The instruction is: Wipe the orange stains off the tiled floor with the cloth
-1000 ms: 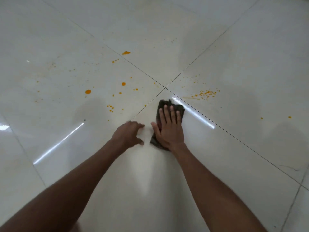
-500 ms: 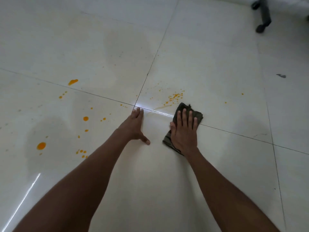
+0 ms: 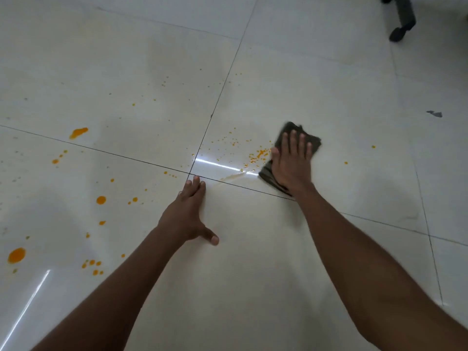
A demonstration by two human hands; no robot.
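Pressing flat, right hand (image 3: 291, 163) covers cloth (image 3: 310, 141); edges protrude.

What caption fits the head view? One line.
Right hand presses dark cloth beside orange stains; left hand braces.

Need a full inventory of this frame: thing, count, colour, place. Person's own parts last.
cloth: one, dark grey-brown, flat on the floor right of centre, under the right hand
orange stains: many; a dense cluster just left of the cloth, larger blobs and drops across the left tiles
tiled floor: glossy white tiles, dark grout lines
chair leg: one, dark, top right corner
small mark: one, grey, floor at right
left hand: one, fingers straight, flat on the floor at centre
right hand: one, fingers spread, pressing on the cloth
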